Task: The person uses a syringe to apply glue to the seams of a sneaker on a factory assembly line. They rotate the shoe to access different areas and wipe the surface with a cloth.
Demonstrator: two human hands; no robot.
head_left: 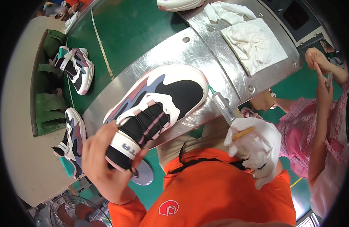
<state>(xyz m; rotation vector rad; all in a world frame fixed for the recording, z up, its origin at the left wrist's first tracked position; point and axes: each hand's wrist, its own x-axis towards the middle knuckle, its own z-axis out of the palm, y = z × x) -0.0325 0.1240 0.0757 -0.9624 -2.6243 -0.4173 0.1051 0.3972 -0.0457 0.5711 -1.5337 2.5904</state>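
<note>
A multicolour sneaker (185,94), with black, white, mauve and blue panels on a thick white sole, is tilted over the metal work surface (163,53). My left hand (98,160), bare, grips it by the heel and ankle collar. My right hand (256,145) wears a white cloth glove and is closed around a clear syringe (223,106). The green tip of the syringe reaches the sole edge at the toe; whether it touches cannot be made out. A yellow-brown stick-like piece (242,134) also shows at the gloved fingers.
Crumpled white cloth (254,49) lies on a white pad (278,47) at the far right. Two sneakers (83,70) (73,132) sit at left by green strips (49,106); another sneaker (180,4) is at the top. A fan (78,212) stands lower left, a co-worker (299,132) right.
</note>
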